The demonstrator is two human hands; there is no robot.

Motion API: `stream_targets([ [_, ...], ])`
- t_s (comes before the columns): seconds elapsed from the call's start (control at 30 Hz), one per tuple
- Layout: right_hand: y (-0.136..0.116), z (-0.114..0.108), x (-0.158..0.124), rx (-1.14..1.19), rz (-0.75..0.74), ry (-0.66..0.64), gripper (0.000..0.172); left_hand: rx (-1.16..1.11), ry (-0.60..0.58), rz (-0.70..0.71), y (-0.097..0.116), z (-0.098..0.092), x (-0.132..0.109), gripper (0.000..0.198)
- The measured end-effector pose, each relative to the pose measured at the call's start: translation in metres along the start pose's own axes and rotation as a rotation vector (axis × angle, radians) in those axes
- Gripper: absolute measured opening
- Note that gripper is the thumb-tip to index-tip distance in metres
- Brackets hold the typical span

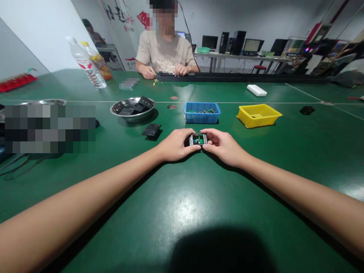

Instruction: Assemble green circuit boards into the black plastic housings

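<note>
Your left hand and right hand hold a small device, fingers pinching its ends. Looks like two-handed fitting or checking; next move wants steadiness.

Glare on green tabletop; dark shadow at bottom; upper right stretched, blurred.

Glossy tabletop, shiny metal bowl, metallic-looking casing

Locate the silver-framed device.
In the head view, the device is slightly right of centre, between left hand and right hand, nearer than the blue bin.
</note>
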State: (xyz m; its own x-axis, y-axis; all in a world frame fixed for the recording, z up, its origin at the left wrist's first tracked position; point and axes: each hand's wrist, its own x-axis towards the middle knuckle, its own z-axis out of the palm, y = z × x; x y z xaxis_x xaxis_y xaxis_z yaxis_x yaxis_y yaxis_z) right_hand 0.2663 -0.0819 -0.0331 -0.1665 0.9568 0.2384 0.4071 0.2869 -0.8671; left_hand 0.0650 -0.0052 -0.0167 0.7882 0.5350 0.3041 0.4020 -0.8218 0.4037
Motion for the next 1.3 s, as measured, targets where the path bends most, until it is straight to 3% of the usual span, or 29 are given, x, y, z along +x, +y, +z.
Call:
stream_targets([
  [0.6,-0.0015,-0.0098,0.0009,-0.222,-0.099,-0.016,0.040,-0.028,0.076,-0.041,-0.0001,-0.0028,-0.0061,0.041],
  [1.3,-0.0041,-0.0088,-0.0032,-0.247,-0.080,0.008,0.041,-0.009,0.079,-0.023,0.0024,-0.0016,-0.0076,0.038],
])
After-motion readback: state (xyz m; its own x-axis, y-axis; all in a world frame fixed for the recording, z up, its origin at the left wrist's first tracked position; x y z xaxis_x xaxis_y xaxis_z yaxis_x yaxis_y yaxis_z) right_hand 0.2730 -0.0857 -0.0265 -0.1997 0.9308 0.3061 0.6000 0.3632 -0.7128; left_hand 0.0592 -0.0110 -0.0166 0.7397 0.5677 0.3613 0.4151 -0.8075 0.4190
